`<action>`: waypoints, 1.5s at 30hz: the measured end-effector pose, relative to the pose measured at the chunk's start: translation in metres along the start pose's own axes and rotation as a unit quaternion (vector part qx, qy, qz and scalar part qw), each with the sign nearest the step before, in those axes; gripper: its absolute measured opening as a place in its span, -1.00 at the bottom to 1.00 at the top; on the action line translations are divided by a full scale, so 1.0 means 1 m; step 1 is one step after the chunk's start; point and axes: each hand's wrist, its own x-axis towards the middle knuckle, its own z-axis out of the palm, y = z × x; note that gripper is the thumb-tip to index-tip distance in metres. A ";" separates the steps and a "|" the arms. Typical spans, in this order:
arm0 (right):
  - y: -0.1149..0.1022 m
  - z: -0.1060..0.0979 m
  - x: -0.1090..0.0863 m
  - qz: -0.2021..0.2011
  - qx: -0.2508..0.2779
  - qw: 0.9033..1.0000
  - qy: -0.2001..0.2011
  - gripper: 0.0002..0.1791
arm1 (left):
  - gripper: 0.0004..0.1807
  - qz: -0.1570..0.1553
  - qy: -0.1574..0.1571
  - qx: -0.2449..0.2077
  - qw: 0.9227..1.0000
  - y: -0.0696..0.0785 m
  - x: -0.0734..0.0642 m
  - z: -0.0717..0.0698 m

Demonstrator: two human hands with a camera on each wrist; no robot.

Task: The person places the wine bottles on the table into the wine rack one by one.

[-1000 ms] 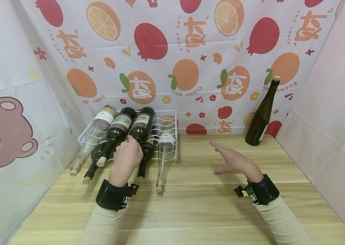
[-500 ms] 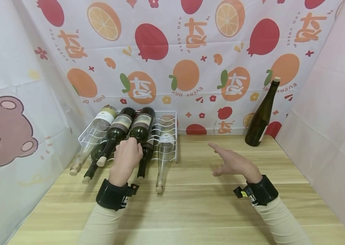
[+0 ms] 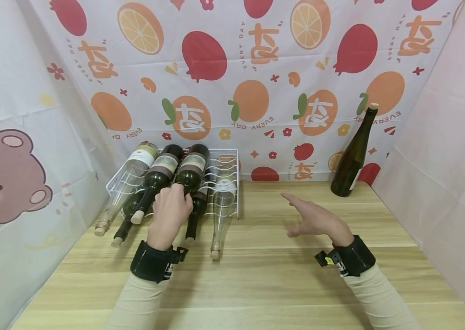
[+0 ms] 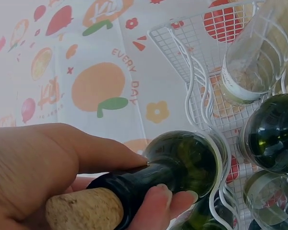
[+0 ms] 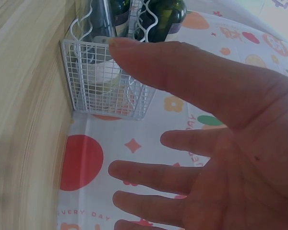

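Note:
My left hand [image 3: 171, 213] grips the neck of a dark green wine bottle [image 3: 193, 167] that lies on the upper level of a white wire rack [image 3: 238, 183]. In the left wrist view its cork [image 4: 85, 210] pokes out between thumb and fingers. Another dark bottle [image 3: 162, 167] lies just left of it, and a clear bottle [image 3: 139, 160] lies at the rack's left end. Lower down are a dark bottle [image 3: 193, 220] and a clear bottle [image 3: 221, 206]. Over the table, right of the rack, my right hand [image 3: 316, 217] is held with fingers spread, touching nothing.
A corked dark green bottle [image 3: 347, 165] stands upright at the table's back right. The wooden table [image 3: 265, 275] meets a fruit-print cloth [image 3: 253, 68] behind, with white cloth walls on both sides. Several corked necks stick out from the rack's front.

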 end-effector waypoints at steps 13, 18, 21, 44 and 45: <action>0.001 0.001 -0.001 0.011 0.006 1.000 -0.002 0.19 | -0.78 -0.010 0.004 -0.009 1.000 0.001 0.002 0.002; 0.002 0.001 -0.001 0.011 0.003 1.000 -0.001 0.20 | -0.85 -0.006 0.007 -0.011 1.000 0.001 0.002 0.002; 0.002 0.000 -0.001 0.014 0.002 1.000 -0.001 0.19 | -0.84 -0.003 0.009 -0.013 1.000 0.001 0.002 0.002; 0.035 -0.015 0.002 0.070 -0.010 0.997 0.027 0.07 | -0.37 0.014 -0.016 0.032 0.999 0.013 -0.009 -0.014; 0.038 -0.017 0.001 0.079 -0.008 0.996 0.027 0.06 | -0.36 0.028 -0.015 0.030 0.999 0.016 -0.011 -0.016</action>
